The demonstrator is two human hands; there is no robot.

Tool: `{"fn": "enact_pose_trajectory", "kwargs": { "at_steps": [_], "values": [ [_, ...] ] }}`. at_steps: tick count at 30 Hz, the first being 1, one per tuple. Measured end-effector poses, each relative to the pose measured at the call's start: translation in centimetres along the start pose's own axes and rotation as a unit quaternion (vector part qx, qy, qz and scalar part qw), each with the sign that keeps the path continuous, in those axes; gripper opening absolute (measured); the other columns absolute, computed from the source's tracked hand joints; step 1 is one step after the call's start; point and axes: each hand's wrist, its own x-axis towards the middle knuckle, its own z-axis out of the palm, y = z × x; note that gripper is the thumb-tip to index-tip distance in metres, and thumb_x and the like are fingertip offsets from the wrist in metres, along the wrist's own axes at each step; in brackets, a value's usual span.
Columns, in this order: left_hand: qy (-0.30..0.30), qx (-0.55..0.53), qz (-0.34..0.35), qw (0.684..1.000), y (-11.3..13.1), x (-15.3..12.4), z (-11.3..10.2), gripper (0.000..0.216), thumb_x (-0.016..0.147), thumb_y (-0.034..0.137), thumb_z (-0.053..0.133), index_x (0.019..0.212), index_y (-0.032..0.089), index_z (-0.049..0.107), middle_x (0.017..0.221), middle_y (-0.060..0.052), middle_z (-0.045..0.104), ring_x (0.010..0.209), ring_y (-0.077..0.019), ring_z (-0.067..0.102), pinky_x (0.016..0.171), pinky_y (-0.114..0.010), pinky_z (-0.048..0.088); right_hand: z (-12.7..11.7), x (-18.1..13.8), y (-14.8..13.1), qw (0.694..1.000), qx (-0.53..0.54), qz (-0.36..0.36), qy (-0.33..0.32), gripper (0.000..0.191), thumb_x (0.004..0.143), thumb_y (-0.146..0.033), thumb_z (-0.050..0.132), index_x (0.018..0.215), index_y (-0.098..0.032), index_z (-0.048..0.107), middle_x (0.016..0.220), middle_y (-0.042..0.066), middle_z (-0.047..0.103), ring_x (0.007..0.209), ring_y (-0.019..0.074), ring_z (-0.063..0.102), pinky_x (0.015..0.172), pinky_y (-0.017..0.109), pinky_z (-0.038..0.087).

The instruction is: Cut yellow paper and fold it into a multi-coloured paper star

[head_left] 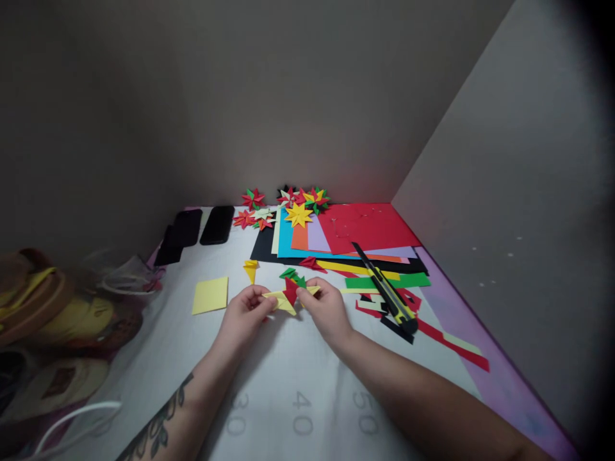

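Note:
My left hand [247, 314] and my right hand [324, 307] both pinch a folded paper piece [288, 296] made of yellow, red and green parts, held just above the white mat [288, 390]. The left fingers grip its yellow left end, the right fingers its right end. A yellow folded unit [250, 269] and a red folded unit [312, 263] lie just beyond the hands. A yellow paper square [211, 294] lies to the left.
A stack of coloured paper sheets [355, 234] lies at the back right with a yellow-black utility knife [384, 291] and paper strips [451, 346]. Several finished paper stars [288, 205] sit by the wall. Two dark phones [202, 225] lie back left. Bags [52, 314] crowd the left edge.

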Motion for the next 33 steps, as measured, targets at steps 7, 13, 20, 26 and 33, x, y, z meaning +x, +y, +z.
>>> {"fn": "enact_pose_trajectory", "kwargs": {
  "at_steps": [7,13,20,26,33],
  "values": [
    [-0.016,0.027,-0.005,0.999,-0.57,-0.43,-0.05,0.026,0.070,0.036,0.071,0.075,0.015,0.057,0.056,0.006,0.052,0.051,-0.0064,0.044,0.050,-0.017,0.031,0.21,-0.46,-0.13,1.000,-0.028,0.003,-0.007,0.021,0.072,-0.030,0.061,0.062,-0.020,0.045,0.053,-0.007,0.042,0.050,0.0101,0.039,0.048,0.021,0.032],
    [-0.010,0.032,-0.006,0.999,-0.86,-0.26,-0.10,0.025,0.072,0.036,0.069,0.078,0.015,0.058,0.059,0.005,0.053,0.052,-0.0068,0.045,0.051,-0.017,0.032,0.29,-0.79,-0.29,0.999,-0.046,0.000,-0.023,0.018,0.072,-0.028,0.061,0.062,-0.020,0.048,0.053,-0.007,0.045,0.051,0.0101,0.040,0.049,0.021,0.033],
    [-0.003,0.023,-0.004,1.000,-0.78,-0.38,0.15,0.025,0.072,0.036,0.070,0.078,0.014,0.058,0.057,0.005,0.054,0.053,-0.0070,0.046,0.052,-0.017,0.034,0.27,-0.93,-0.13,0.998,-0.047,0.015,-0.045,0.021,0.073,-0.030,0.062,0.063,-0.020,0.047,0.052,-0.006,0.046,0.049,0.0103,0.043,0.047,0.021,0.034],
    [0.011,-0.003,-0.002,1.000,-0.83,-0.35,0.10,0.024,0.071,0.034,0.071,0.078,0.015,0.059,0.057,0.005,0.055,0.053,-0.0070,0.047,0.052,-0.016,0.033,0.22,-0.79,0.27,0.993,-0.041,0.050,-0.097,0.028,0.073,-0.035,0.063,0.061,-0.020,0.043,0.051,-0.006,0.045,0.047,0.0100,0.044,0.045,0.021,0.033],
    [-0.005,0.004,0.007,1.000,-1.04,-0.24,-0.15,0.022,0.072,0.033,0.070,0.076,0.015,0.058,0.059,0.005,0.053,0.054,-0.0067,0.047,0.052,-0.016,0.034,0.18,-0.79,0.04,0.985,-0.104,0.038,-0.132,0.016,0.071,-0.030,0.062,0.063,-0.017,0.057,0.056,-0.002,0.057,0.053,0.0121,0.050,0.049,0.022,0.038]
  ]
}}
